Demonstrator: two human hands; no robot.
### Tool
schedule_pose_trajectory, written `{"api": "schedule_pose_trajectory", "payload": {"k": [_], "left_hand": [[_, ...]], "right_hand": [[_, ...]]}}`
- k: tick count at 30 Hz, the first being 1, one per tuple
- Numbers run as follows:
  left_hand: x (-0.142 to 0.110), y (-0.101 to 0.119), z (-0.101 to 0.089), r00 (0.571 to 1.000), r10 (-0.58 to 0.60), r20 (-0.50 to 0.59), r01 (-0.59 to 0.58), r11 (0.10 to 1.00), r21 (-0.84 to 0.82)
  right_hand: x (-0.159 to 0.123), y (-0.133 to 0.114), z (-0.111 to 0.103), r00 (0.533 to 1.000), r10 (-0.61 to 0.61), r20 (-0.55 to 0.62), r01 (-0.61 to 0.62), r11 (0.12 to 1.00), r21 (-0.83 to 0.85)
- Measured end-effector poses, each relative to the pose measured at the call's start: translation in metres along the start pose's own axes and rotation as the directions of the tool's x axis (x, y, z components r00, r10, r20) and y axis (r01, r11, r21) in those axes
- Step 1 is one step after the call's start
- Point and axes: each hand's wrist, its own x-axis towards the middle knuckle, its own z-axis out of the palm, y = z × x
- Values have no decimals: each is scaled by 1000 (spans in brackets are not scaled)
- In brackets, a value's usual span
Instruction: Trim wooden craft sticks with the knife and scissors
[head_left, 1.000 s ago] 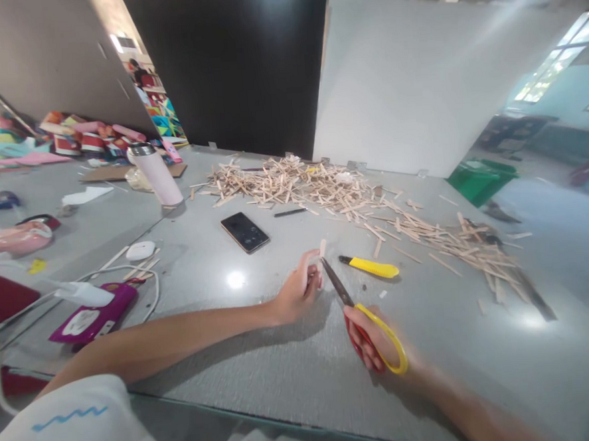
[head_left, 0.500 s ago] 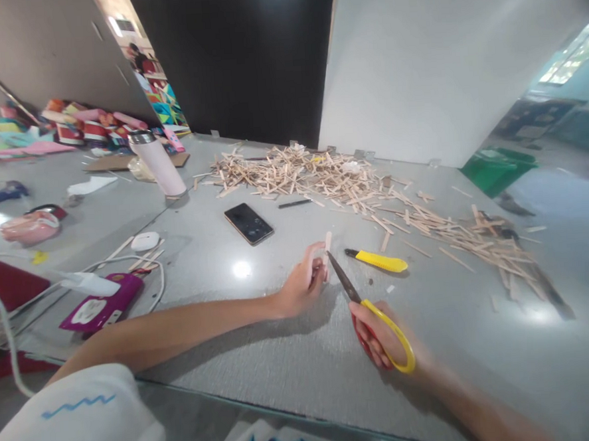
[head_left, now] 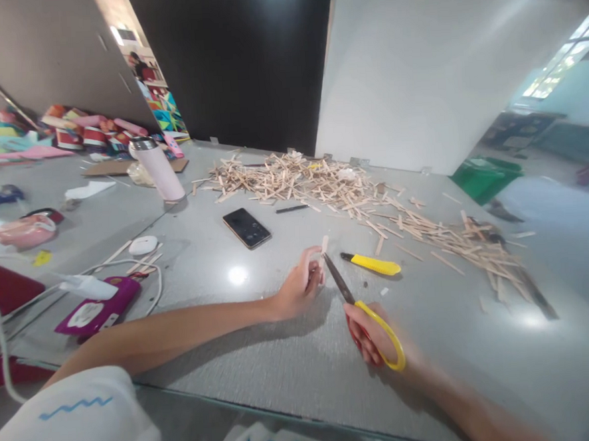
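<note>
My left hand (head_left: 301, 282) pinches a short, flat wooden stick (head_left: 324, 244), whose pale end sticks up past the fingertips. In my right hand (head_left: 372, 332) is a pair of scissors (head_left: 338, 278) with one yellow and one red handle loop. Their blades look closed or nearly so, and the tips meet the stick just by my left fingertips. Behind the scissors lies a yellow utility knife (head_left: 374, 263). A small pale scrap (head_left: 385, 291) rests on the table to the right of the blades.
A heap of thin wooden sticks (head_left: 292, 181) spreads along the back and right of the grey table (head_left: 224, 378). A phone (head_left: 246, 227), a black pen (head_left: 292, 209), a pink bottle (head_left: 159, 172), a white earbud case (head_left: 143, 245) and a purple device (head_left: 100, 305) with cables lie leftward.
The view has shifted slightly, so the table things appear a little further left. Both hands keep their grips on the stick and scissors, with almost no other movement.
</note>
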Motion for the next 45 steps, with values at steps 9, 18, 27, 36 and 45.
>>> {"api": "schedule_pose_trajectory", "payload": {"k": [9, 18, 27, 36, 45], "left_hand": [[0, -6, 2, 1000, 0, -7, 0, 1000, -3], [0, 1, -1, 999, -39, -1, 39, 999, -15], [0, 7, -1, 997, -67, -28, 66, 997, -40], [1, 6, -1, 996, -78, -32, 76, 996, -54], [2, 8, -3, 996, -87, -25, 85, 994, -66]], "right_hand": [[-3, -5, 2, 1000, -30, -7, 29, 999, -27], [-4, -2, 1, 999, -35, 33, 34, 999, 12], [-2, -6, 5, 1000, 6, 20, -6, 1000, 19], [-4, -5, 5, 1000, -1, -30, 0, 999, -36], [-5, -6, 5, 997, 1, -81, -8, 997, -82]]}}
